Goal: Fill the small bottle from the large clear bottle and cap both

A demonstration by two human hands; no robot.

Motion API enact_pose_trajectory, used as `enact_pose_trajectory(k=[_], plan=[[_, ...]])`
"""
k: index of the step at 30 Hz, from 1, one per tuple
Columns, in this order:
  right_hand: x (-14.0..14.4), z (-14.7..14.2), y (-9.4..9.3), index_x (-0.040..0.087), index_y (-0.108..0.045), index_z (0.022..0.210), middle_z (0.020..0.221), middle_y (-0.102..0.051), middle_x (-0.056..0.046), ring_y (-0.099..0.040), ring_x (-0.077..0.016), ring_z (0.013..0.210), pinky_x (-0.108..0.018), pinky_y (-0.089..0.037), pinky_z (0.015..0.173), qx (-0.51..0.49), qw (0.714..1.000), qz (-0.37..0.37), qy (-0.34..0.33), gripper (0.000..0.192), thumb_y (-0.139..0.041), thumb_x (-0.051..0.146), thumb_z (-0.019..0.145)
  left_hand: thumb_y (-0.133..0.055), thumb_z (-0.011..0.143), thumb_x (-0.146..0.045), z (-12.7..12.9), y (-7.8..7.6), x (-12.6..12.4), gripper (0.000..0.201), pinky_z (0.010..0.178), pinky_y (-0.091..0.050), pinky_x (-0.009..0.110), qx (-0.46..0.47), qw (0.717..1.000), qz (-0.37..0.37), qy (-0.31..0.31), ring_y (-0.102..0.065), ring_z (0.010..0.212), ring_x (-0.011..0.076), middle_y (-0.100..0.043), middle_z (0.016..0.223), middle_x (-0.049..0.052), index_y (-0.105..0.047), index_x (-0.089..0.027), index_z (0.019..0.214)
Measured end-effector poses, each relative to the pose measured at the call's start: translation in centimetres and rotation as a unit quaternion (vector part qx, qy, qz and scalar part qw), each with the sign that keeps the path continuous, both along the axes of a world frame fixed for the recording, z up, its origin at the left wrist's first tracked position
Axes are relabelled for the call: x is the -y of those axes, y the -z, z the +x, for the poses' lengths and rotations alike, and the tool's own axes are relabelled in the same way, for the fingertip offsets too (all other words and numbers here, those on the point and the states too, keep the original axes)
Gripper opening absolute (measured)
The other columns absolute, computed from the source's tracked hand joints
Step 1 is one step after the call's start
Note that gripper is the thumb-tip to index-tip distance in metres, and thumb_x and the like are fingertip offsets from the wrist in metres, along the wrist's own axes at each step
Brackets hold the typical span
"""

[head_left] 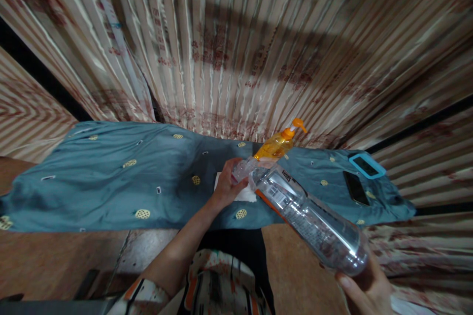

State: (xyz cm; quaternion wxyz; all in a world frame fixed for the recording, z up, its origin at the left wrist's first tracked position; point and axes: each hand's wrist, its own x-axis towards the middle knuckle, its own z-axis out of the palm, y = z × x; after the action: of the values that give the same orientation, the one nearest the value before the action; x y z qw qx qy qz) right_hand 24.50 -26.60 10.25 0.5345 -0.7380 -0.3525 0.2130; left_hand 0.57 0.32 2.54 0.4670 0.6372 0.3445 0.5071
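R hand (365,288) low at rt, fingers round base of lg clear btl (314,221), neck slanting fwd-left over worktop (111,177); barcode (276,194) visible, print unreadable. L forearm (188,231) extended; L hand (227,182) fingers gripping sm clear container (243,169) by that neck. Orange-pump btl (275,146) beyond.

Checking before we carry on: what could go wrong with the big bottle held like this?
The right hand holds the big bottle near its base, so its neck could dip or slip. The neck is close to the clear container in the left hand; any liquid might drip onto the paper and cloth, though I can't tell how full the bottle is. The pump bottle shows just behind the container, so a bump might tip it.
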Motion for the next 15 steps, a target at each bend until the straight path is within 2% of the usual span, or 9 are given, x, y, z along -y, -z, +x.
enact_pose_trajectory(k=[8,12,15], plan=[[-0.41,-0.63,-0.5,0.017,-0.052,0.159,0.151,-0.067,-0.023,-0.062,-0.0491,0.14,-0.057,-0.05,0.112,-0.031,0.999,0.007,0.022,0.106,-0.088,0.069,0.074,-0.084,0.086,-0.054,0.13,0.07,0.03,0.064,0.111,-0.055,0.049,0.0,1.0,-0.001,-0.01,-0.069,0.124,0.0326,-0.07,0.133,0.013,-0.061,-0.023,0.136],[-0.2,-0.45,-0.3,0.016,-0.048,0.162,0.15,-0.067,-0.023,-0.061,-0.0481,0.141,-0.059,-0.044,0.12,-0.02,1.0,-0.002,0.012,0.106,-0.085,0.071,0.078,-0.084,0.086,-0.054,0.05,-0.01,0.04,0.062,0.114,-0.054,0.05,-0.005,1.0,0.002,-0.01,-0.068,0.127,0.0329,-0.07,0.135,0.013,-0.062,-0.023,0.136],[-0.03,-0.55,-0.25,0.018,-0.049,0.162,0.154,-0.065,-0.022,-0.058,-0.0469,0.146,-0.058,-0.044,0.121,-0.012,1.0,-0.004,0.007,0.101,-0.083,0.069,0.082,-0.085,0.086,-0.053,0.02,-0.02,0.05,0.062,0.113,-0.055,0.05,-0.003,1.0,0.0,-0.01,-0.069,0.126,0.033,-0.071,0.134,0.013,-0.062,-0.023,0.136]])
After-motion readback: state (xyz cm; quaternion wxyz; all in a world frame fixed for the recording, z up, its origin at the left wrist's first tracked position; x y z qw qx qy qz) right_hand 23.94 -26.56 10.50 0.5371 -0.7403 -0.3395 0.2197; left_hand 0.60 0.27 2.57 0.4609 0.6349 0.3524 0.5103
